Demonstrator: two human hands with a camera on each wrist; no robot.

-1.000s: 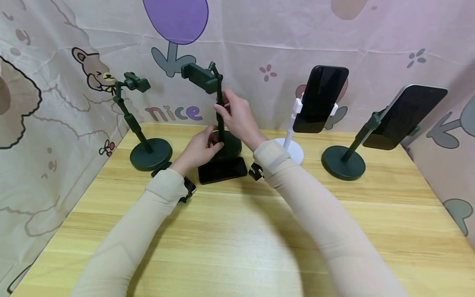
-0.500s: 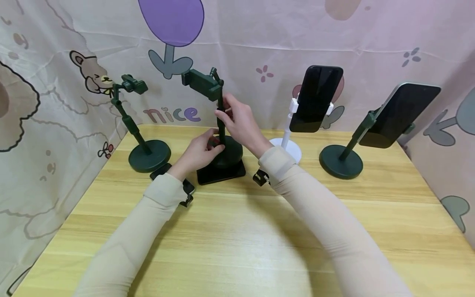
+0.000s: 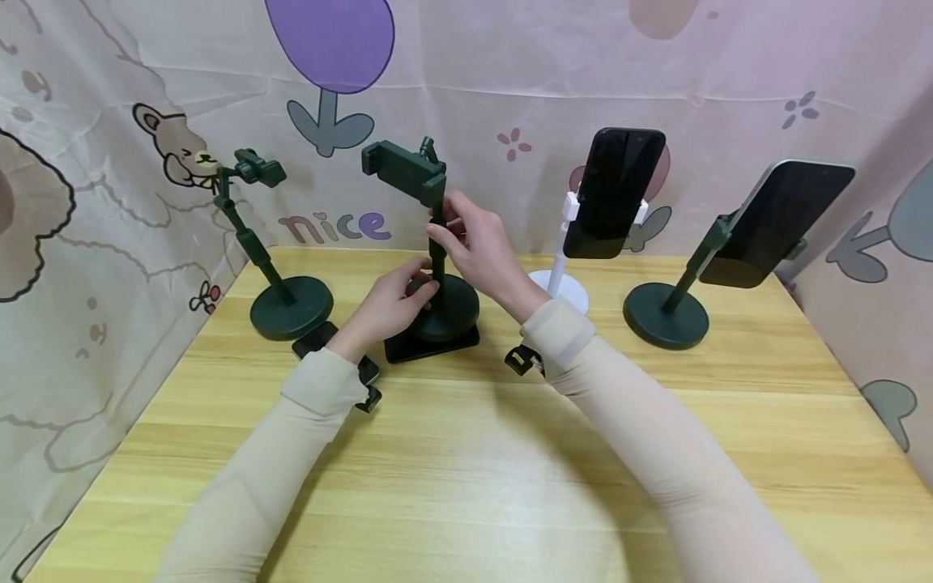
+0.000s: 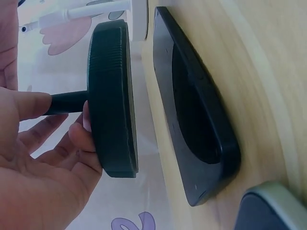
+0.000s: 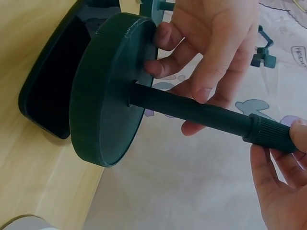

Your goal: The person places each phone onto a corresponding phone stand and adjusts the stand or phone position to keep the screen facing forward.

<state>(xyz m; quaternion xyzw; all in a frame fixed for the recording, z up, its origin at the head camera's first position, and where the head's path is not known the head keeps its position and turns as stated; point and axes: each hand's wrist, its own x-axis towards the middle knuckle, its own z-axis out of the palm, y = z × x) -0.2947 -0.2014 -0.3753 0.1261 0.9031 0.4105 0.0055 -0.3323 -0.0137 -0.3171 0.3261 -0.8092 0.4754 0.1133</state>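
A dark green phone stand point(image 3: 450, 312) is lifted off the wooden table, its round base tilted. In the left wrist view a gap shows between that base point(image 4: 111, 100) and a black phone point(image 4: 184, 96) lying below it. My left hand point(image 3: 388, 304) holds the lower pole, thumb on one side, with fingers touching the base. Higher up, my right hand point(image 3: 481, 251) pinches the ribbed collar point(image 5: 269, 133) of the pole between thumb and fingers. The stand's phone clamp point(image 3: 404, 170) sits at the top, holding nothing.
Another green stand point(image 3: 291, 308) without a phone is at the left. A second phone point(image 3: 313, 338) lies partly hidden by my left wrist. To the right, a white stand point(image 3: 560, 290) and a green stand point(image 3: 666, 316) each hold a phone. A printed cloth point(image 3: 466, 48) hangs behind.
Both hands have moved the held stand slightly right and nearer to me. Its base now covers more of the phone in the head view. The head view has shifted a little.
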